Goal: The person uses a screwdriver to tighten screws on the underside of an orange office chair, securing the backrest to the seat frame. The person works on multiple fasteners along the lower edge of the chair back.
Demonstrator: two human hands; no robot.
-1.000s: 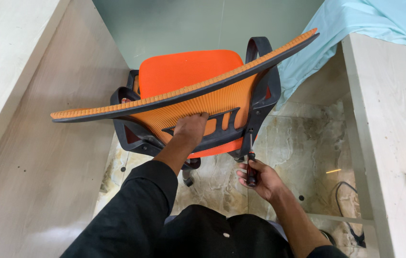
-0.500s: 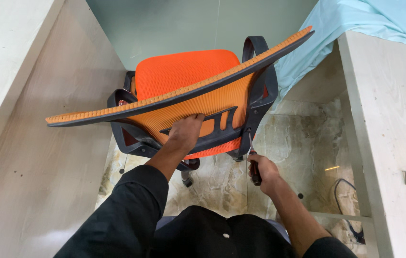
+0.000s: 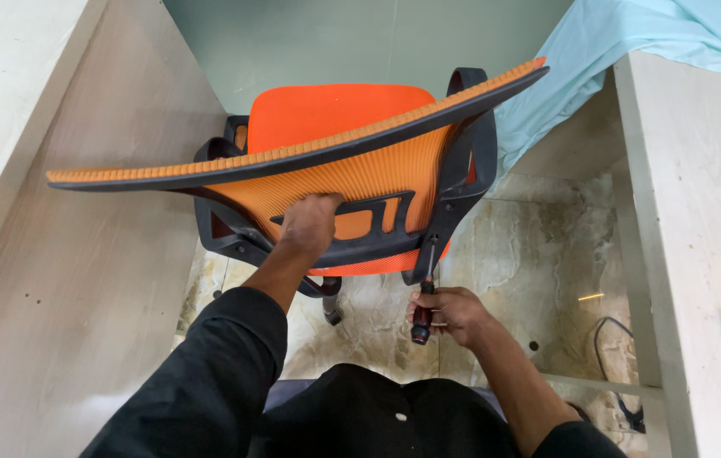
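Behind the orange chair point(image 3: 335, 127), left hand point(image 3: 309, 225) grips the backrest frame point(image 3: 352, 250); right hand point(image 3: 449, 312) holds a screwdriver point(image 3: 425, 293) at its bracket, fastening unfinished.

Pale blue sheet point(image 3: 632, 51) (upper right), black cable point(image 3: 611, 339) on marbled floor point(image 3: 538, 246).

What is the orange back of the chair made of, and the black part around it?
The orange chair back looks like stretchy mesh fabric: fine ribbed lines run across it. The black frame around it looks like hard moulded plastic, smooth with a dull shine. It could be painted metal, but its curvy shape suggests plastic.
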